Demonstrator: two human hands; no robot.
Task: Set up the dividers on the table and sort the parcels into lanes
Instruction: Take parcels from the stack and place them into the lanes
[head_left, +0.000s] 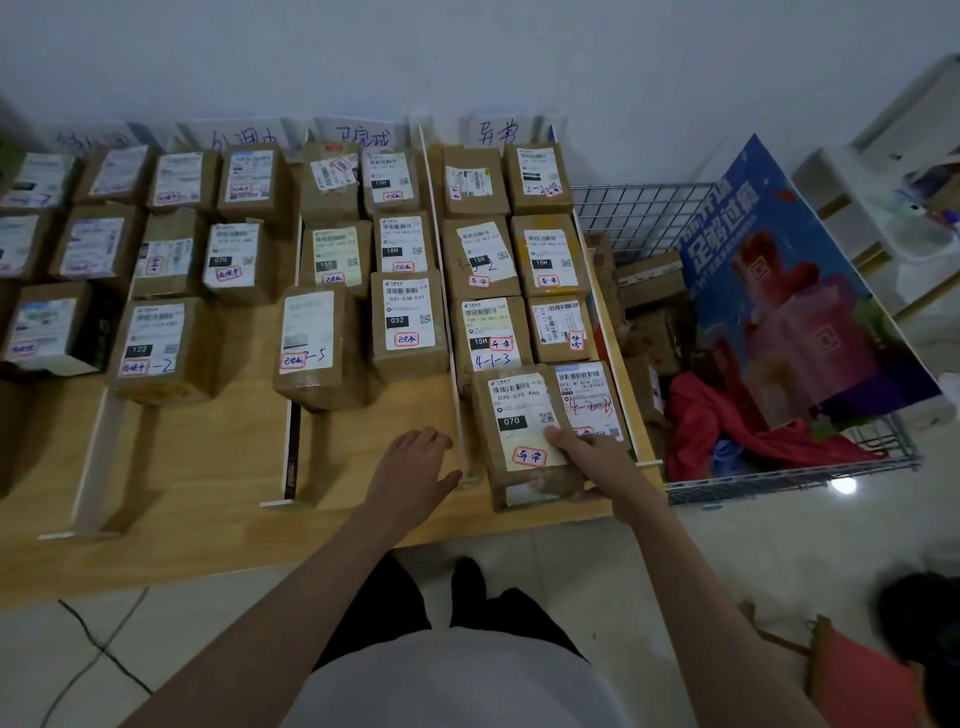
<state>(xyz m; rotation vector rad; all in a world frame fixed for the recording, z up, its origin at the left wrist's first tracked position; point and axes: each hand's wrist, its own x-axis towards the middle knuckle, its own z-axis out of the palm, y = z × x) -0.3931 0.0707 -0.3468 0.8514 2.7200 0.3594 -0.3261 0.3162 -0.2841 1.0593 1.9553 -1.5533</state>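
Several brown parcels with white labels lie in lanes on the wooden table (218, 467), split by white dividers (448, 291). My right hand (589, 457) grips the near right corner of a parcel labelled 070 (514, 431) at the front of the rightmost lane. My left hand (415, 475) hovers with relaxed fingers over the table just left of that lane's divider, holding nothing. Handwritten lane signs (496, 132) stand along the wall.
A wire basket (779, 478) right of the table holds more parcels, red cloth (727, 426) and a blue poster board (795, 291). White shelving (883, 208) stands at the far right. An orange bag (862, 675) sits on the tiled floor near my feet.
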